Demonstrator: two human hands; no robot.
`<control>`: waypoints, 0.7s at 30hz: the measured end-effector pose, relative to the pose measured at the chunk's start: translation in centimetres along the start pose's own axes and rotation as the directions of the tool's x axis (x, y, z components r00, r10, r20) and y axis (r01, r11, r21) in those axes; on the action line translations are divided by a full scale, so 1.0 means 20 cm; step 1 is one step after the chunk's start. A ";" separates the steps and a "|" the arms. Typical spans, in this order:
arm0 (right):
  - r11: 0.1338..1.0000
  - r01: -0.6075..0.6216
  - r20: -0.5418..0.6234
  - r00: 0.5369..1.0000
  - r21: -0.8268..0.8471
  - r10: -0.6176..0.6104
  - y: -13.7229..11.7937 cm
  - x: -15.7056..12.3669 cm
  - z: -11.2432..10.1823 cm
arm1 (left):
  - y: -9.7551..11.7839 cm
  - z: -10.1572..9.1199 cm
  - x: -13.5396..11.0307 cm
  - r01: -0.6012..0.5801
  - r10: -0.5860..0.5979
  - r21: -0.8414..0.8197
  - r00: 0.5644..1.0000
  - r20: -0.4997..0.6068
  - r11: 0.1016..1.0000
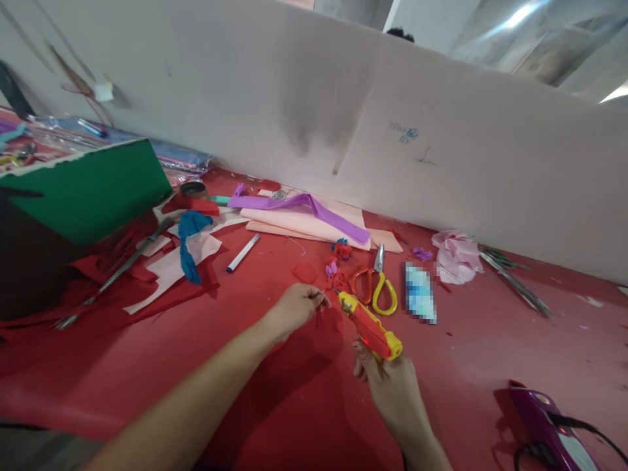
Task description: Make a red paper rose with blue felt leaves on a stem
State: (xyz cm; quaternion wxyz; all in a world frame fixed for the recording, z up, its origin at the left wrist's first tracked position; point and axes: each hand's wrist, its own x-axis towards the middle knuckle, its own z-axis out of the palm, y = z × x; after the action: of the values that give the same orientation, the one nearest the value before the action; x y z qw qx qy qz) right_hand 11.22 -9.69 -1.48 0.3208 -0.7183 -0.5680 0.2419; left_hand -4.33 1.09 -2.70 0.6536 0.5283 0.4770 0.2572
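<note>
Backing red tabletop (466,366) (below glue gun (371,328)): wall (220,85).

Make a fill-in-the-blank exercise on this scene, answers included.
1. The right hand holds a yellow and ____ glue gun.
2. The scissors nearest it have one orange handle loop and one ____ one.
3. In the picture, the marker lies to the ____ of these scissors.
4. The strip lying across the pale sheets is ____.

Missing words: red; yellow; left; purple.

Red tabletop (471,366), scissors (384,297), white marker (243,254), green box (103,190), pink crumpled paper (457,256), purple device (552,428) lying on it
</note>
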 end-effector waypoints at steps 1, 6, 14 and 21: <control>1.000 0.003 -0.001 1.000 0.002 -0.003 0.00 0.00 0.00 | 0.00 0.00 0.00 0.000 0.000 -0.012 1.000 0.003 1.000; 1.000 0.027 -0.027 0.999 0.005 -0.027 0.00 0.00 0.00 | 0.03 0.00 -0.02 0.023 -0.019 -0.103 0.999 0.037 0.994; 0.998 0.000 -0.012 1.000 0.060 0.001 0.00 -0.02 0.01 | 0.05 -0.02 -0.02 0.097 -0.068 -0.243 0.990 0.126 0.965; 0.997 -0.011 -0.013 1.000 0.070 0.012 -0.03 -0.01 0.01 | 0.05 -0.03 -0.02 0.145 -0.084 -0.338 0.978 0.189 0.930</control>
State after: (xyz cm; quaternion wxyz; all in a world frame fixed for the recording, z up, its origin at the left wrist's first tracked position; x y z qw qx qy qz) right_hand 10.52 -9.78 -1.15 0.3484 -0.7115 -0.5527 0.2586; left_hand -4.78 1.38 -1.64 0.7897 0.3949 0.3958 0.2527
